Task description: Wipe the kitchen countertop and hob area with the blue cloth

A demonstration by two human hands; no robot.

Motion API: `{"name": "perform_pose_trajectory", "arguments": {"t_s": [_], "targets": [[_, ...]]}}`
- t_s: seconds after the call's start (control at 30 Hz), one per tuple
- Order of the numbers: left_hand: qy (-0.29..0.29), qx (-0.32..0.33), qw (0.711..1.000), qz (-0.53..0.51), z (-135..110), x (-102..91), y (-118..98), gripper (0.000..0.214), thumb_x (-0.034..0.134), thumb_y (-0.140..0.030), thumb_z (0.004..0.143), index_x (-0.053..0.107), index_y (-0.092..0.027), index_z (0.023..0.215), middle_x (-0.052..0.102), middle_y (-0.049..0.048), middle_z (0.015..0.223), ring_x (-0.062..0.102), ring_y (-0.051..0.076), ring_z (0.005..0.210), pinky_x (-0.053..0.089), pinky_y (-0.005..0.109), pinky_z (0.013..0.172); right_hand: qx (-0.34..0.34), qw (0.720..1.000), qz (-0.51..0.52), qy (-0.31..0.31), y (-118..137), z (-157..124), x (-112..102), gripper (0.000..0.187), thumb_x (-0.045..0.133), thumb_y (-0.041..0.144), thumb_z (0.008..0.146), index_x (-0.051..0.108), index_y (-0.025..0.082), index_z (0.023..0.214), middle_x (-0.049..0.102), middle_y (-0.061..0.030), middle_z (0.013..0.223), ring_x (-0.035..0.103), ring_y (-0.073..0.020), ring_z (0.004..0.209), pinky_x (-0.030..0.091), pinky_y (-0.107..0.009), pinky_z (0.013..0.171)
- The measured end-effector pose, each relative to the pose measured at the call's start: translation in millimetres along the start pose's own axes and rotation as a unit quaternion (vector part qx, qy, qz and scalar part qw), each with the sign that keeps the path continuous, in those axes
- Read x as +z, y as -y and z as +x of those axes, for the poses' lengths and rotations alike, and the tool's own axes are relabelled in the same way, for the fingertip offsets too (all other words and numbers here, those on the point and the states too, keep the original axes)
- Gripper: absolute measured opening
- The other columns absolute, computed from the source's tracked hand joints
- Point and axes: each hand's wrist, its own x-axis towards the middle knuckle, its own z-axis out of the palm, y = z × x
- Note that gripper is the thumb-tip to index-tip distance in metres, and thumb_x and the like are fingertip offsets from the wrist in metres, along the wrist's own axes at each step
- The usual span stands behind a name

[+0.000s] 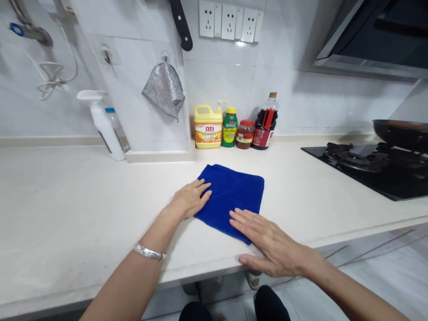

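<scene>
A folded blue cloth [234,191] lies flat on the pale countertop [67,209], a little right of centre. My left hand [192,197] rests on the cloth's left edge, fingers stretched out and flat. My right hand [267,240] lies flat over the cloth's near corner, fingers spread, thumb along the counter's front edge. Neither hand grips anything. A silver bracelet [150,252] sits on my left wrist.
Against the tiled wall stand a yellow detergent jug [207,127], a green bottle [229,127], a red-lidded jar [245,134] and a dark sauce bottle [265,121]. A white spray bottle [103,125] stands at left. A gas hob [374,167] with a black pan [401,131] fills the right.
</scene>
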Motion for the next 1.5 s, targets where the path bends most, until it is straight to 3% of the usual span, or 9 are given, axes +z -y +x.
{"name": "perform_pose_trajectory", "arguments": {"t_s": [0.13, 0.27, 0.63, 0.73, 0.9, 1.0, 1.23, 1.33, 1.5], "targets": [[-0.049, 0.007, 0.999, 0.021, -3.1, -3.0, -2.7, 0.057, 0.030, -0.048, 0.099, 0.048, -0.020, 0.145, 0.051, 0.0102, 0.148, 0.047, 0.024, 0.137, 0.027, 0.044, 0.122, -0.019, 0.999, -0.038, -0.020, 21.9, -12.3, 9.8, 0.083, 0.063, 0.030, 0.086, 0.024, 0.018, 0.158, 0.031, -0.0101, 0.160, 0.026, -0.0278, 0.149, 0.033, -0.048, 0.121], [-0.010, 0.059, 0.998, 0.010, 2.5, 4.1, 3.0, 0.056, 0.031, -0.050, 0.099, 0.042, -0.026, 0.149, 0.039, 0.0064, 0.157, 0.032, 0.022, 0.147, 0.018, 0.047, 0.124, -0.030, 0.995, -0.072, -0.069, 32.4, -19.2, 22.9, 0.085, 0.054, 0.010, 0.080, 0.023, 0.018, 0.159, 0.036, -0.0088, 0.157, 0.030, -0.0264, 0.148, 0.039, -0.046, 0.118], [-0.078, 0.034, 0.990, -0.113, 7.2, -0.1, 10.3, 0.054, 0.034, -0.046, 0.097, 0.055, -0.019, 0.139, 0.047, 0.0094, 0.152, 0.043, 0.024, 0.141, 0.028, 0.041, 0.122, -0.070, 0.992, 0.008, -0.108, 46.6, -27.4, 1.2, 0.087, 0.047, 0.009, 0.084, 0.013, 0.035, 0.160, 0.064, -0.0005, 0.132, 0.065, -0.0218, 0.118, 0.061, -0.038, 0.094], [-0.112, 0.063, 0.950, -0.283, 7.4, -6.8, 10.9, 0.051, 0.041, -0.053, 0.094, 0.066, -0.019, 0.124, 0.065, 0.0093, 0.131, 0.060, 0.024, 0.122, 0.043, 0.040, 0.112, -0.010, 0.991, 0.038, -0.132, 41.4, -19.5, -7.6, 0.072, 0.046, 0.014, 0.091, 0.028, 0.043, 0.154, 0.071, 0.0017, 0.124, 0.072, -0.0211, 0.103, 0.062, -0.034, 0.085], [0.061, -0.011, 0.845, -0.532, 8.7, -13.5, 13.2, 0.071, 0.044, -0.072, 0.088, 0.067, -0.012, 0.117, 0.075, 0.0142, 0.096, 0.071, 0.022, 0.078, 0.054, 0.034, 0.072, 0.074, 0.977, 0.076, -0.184, 8.6, 26.1, -22.3, 0.033, 0.044, 0.026, 0.099, 0.064, 0.031, 0.125, 0.077, 0.0009, 0.105, 0.073, -0.0138, 0.077, 0.058, -0.024, 0.071], [0.074, -0.034, 0.831, -0.551, 8.6, -16.5, 15.6, 0.076, 0.042, -0.077, 0.085, 0.069, -0.012, 0.115, 0.075, 0.0129, 0.088, 0.069, 0.021, 0.070, 0.050, 0.031, 0.064, 0.108, 0.975, 0.034, -0.189, -22.2, 68.6, -31.1, 0.031, 0.044, 0.031, 0.099, 0.067, 0.026, 0.120, 0.077, -0.0010, 0.099, 0.071, -0.0154, 0.075, 0.055, -0.026, 0.072], [0.011, -0.019, 0.917, -0.397, 4.7, -26.5, 23.4, 0.065, 0.040, -0.071, 0.089, 0.072, -0.021, 0.116, 0.075, 0.0078, 0.097, 0.065, 0.024, 0.086, 0.050, 0.035, 0.078, 0.232, 0.962, -0.060, -0.131, -100.7, 135.1, -14.7, 0.029, 0.047, 0.038, 0.099, 0.072, 0.025, 0.106, 0.077, -0.0038, 0.094, 0.070, -0.0205, 0.085, 0.048, -0.029, 0.076], [0.002, 0.005, 0.943, -0.333, 3.4, -28.2, 23.1, 0.051, 0.049, -0.064, 0.089, 0.074, -0.025, 0.112, 0.074, 0.0058, 0.107, 0.065, 0.025, 0.100, 0.047, 0.035, 0.091, 0.240, 0.963, -0.061, -0.106, -110.4, 133.3, -2.5, 0.034, 0.044, 0.042, 0.100, 0.073, 0.024, 0.095, 0.076, -0.0035, 0.090, 0.069, -0.0198, 0.083, 0.047, -0.029, 0.074], [-0.018, -0.004, 0.978, -0.207, 1.8, -26.1, 17.9, 0.052, 0.054, -0.058, 0.087, 0.068, -0.025, 0.124, 0.072, 0.0036, 0.079, 0.066, 0.022, 0.076, 0.049, 0.034, 0.078, 0.215, 0.968, -0.056, -0.113, -105.1, 125.7, 0.6, 0.030, 0.047, 0.038, 0.098, 0.072, 0.025, 0.108, 0.075, -0.0053, 0.111, 0.068, -0.0223, 0.101, 0.049, -0.032, 0.086]]}}
